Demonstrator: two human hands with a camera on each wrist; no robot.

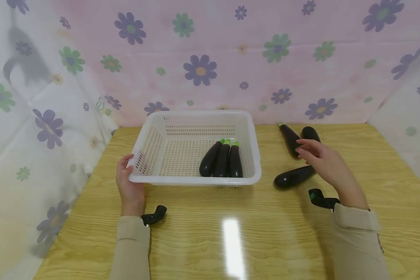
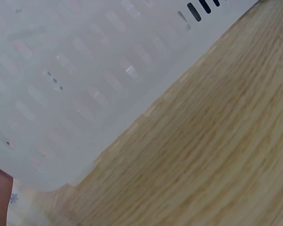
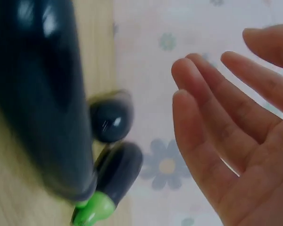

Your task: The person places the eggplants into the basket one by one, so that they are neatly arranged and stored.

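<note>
Beige cloth sleeves (image 1: 130,249) are covering the person's forearms, nearest the head camera, above a yellowish wood-grain tabletop (image 1: 185,241). The left hand (image 1: 130,190) is gripping the near left corner of a white, rectangular, slotted plastic basket (image 1: 192,180) by its rim. Three glossy, dark purple, elongated eggplants with green stem ends (image 1: 222,161) are lying side by side inside, toward the basket's right end. The right hand (image 1: 323,161) is holding nothing, its fingers loosely spread. Beside it, three loose dark eggplants (image 1: 291,179) are lying on the tabletop right of the basket: one in front, partly hidden by the hand, two farther back.
</note>
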